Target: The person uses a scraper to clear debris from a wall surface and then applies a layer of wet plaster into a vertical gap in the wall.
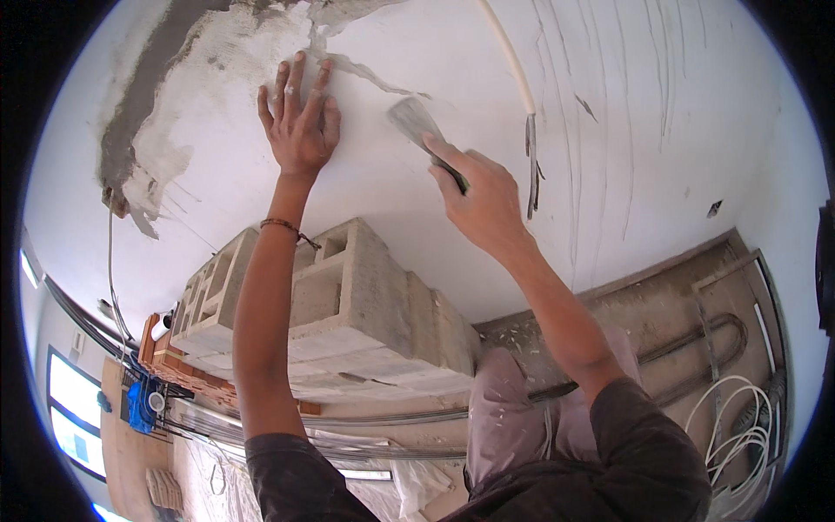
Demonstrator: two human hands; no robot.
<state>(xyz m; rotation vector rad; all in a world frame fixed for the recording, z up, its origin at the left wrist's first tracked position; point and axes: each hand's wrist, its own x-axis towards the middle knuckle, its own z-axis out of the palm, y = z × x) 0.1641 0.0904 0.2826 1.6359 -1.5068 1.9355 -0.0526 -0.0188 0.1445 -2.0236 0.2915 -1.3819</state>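
My left hand (300, 126) lies against the white wall (374, 174), fingers spread and pointing up, near a crack edged with grey filler (374, 78). To its right, my right hand (477, 187) grips the dark handle of a putty knife (415, 120). The knife's broad blade points up and left, close below the crack's right end, and looks a little blurred. Whether the blade touches the wall, I cannot tell. Left of my left hand, a wide band of darker grey mortar (130, 130) runs down the wall.
Stacked concrete blocks (374, 278) stand against the wall below my hands. A pale conduit with cable ends (513, 61) hangs at the right. Coiled white cable (739, 426) lies at the lower right. Red bricks (161, 348) and a blue object (139, 407) are at the lower left.
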